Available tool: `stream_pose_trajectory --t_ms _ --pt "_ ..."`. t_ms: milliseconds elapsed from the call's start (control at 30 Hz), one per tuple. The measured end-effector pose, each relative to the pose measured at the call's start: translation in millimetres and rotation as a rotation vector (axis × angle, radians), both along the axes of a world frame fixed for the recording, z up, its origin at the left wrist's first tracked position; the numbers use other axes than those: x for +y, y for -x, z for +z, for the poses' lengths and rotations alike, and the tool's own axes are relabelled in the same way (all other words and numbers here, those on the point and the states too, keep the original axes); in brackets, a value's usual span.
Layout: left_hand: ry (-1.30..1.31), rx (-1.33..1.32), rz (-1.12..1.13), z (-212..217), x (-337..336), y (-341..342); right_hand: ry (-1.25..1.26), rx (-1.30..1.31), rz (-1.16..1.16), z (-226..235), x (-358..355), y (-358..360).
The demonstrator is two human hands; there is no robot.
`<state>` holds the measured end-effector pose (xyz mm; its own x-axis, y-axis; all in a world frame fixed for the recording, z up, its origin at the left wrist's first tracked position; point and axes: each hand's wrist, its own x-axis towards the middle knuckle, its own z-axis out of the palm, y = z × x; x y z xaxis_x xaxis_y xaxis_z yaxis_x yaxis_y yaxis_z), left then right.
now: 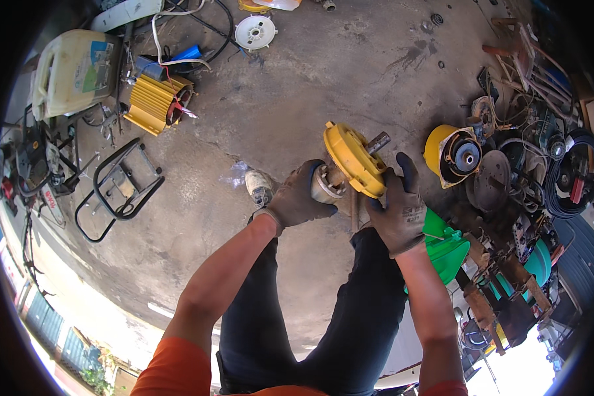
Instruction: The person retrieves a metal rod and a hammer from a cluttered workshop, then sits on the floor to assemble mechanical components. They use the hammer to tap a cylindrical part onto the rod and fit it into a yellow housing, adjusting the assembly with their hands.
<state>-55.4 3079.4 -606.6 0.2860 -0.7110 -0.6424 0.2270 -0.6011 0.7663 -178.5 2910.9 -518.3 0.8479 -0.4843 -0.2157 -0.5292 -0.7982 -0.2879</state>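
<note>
Above my knees I hold a motor rotor (328, 185) with a yellow end cover (354, 158) fitted around its shaft. The shaft's bare end (378, 142) sticks out past the cover, up and to the right. My gloved left hand (298, 198) is closed around the rotor's silvery body, covering much of it. Against the cover's lower right edge, my gloved right hand (400, 210) has its fingers bent on the rim, with one finger raised off it. The assembly is tilted, its cover side to the right.
A yellow finned motor housing (157, 103) lies at the upper left, near a plastic jerrycan (76, 74). A black tubular frame (119, 191) rests on the left floor. Right of my hands are another yellow motor part (452, 155), a green sheet-like part (444, 254) and cluttered scrap. A white fan disc (255, 32) lies far ahead.
</note>
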Motion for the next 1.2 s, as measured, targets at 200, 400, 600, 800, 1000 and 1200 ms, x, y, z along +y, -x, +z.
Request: stream_pose_trajectory --t_ms 200,400,600,800,1000,1200 --pt "0.128 -0.246 0.094 -90 -21 -2 0.139 -0.321 0.118 -74 8 -21" --pt "0.501 -0.231 0.268 -215 -55 1 0.327 -0.523 0.24 -162 5 -26" --pt "0.518 -0.553 0.058 -289 -30 -3 0.298 -0.741 0.276 -231 19 -9" --pt "0.415 -0.205 0.407 -240 8 -17 0.268 -0.79 0.274 -231 23 5" --pt "0.344 0.32 0.693 -131 -10 -11 0.091 -0.682 0.279 -212 33 29" --pt "0.215 0.169 0.636 -119 -12 -16 -0.199 -0.588 -0.36 -236 11 126"
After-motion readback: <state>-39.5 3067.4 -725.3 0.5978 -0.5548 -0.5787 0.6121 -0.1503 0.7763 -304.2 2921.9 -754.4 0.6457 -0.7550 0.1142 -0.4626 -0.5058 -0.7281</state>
